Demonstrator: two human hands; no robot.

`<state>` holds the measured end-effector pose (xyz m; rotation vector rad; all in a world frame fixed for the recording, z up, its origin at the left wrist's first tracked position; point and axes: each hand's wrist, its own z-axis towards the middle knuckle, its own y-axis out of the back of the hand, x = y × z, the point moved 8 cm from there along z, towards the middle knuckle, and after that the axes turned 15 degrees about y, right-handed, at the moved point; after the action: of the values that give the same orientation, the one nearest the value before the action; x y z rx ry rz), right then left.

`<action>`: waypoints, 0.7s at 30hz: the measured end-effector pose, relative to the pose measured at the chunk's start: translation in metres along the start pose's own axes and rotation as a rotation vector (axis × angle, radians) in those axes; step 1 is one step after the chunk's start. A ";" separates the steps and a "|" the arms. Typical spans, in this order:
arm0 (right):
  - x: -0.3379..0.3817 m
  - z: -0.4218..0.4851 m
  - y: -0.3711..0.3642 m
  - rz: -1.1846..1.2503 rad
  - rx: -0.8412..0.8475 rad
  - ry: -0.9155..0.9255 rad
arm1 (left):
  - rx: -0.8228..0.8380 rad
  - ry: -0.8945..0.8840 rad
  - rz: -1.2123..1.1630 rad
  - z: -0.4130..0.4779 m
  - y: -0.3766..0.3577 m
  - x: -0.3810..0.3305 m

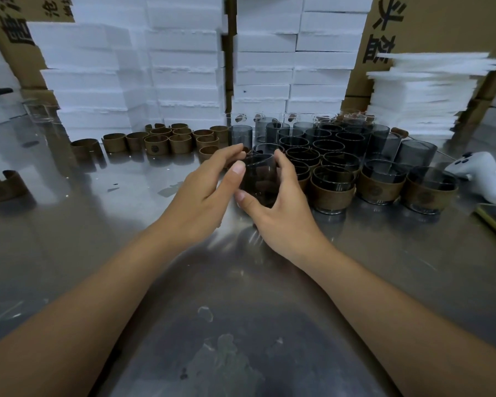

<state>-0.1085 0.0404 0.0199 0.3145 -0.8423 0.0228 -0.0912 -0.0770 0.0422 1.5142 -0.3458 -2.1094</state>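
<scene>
A dark smoked glass tumbler (pixel 259 179) is tilted just above the steel table (pixel 126 224), held between both hands. My right hand (pixel 281 213) grips it from the right and below, thumb under its base and fingers curled over its far side. My left hand (pixel 206 190) is at its left side, thumb tip against the rim and fingers stretched past it. Brown split sleeve rings (pixel 158 143) lie in a cluster behind my left hand. Several more dark glasses (pixel 332 156) stand to the right, some wearing brown sleeves (pixel 331 194).
Stacks of white foam boxes (pixel 184 67) wall off the back. A pile of white foam sheets (pixel 424 93) sits at the back right, with cardboard cartons (pixel 430 27) behind. A white controller (pixel 481 174) lies at the right; a lone sleeve ring (pixel 3 186) lies at the far left.
</scene>
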 end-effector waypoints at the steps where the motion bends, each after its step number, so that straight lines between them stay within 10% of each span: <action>1: 0.001 0.000 -0.001 -0.008 0.016 -0.002 | 0.011 0.002 -0.006 0.000 -0.001 0.001; 21: 0.008 0.000 -0.007 -0.005 0.084 0.034 | 0.012 -0.170 -0.023 -0.016 -0.002 -0.034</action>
<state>-0.1022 0.0325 0.0241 0.3944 -0.8077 0.0588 -0.0683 -0.0554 0.0626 1.3544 -0.4038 -2.2637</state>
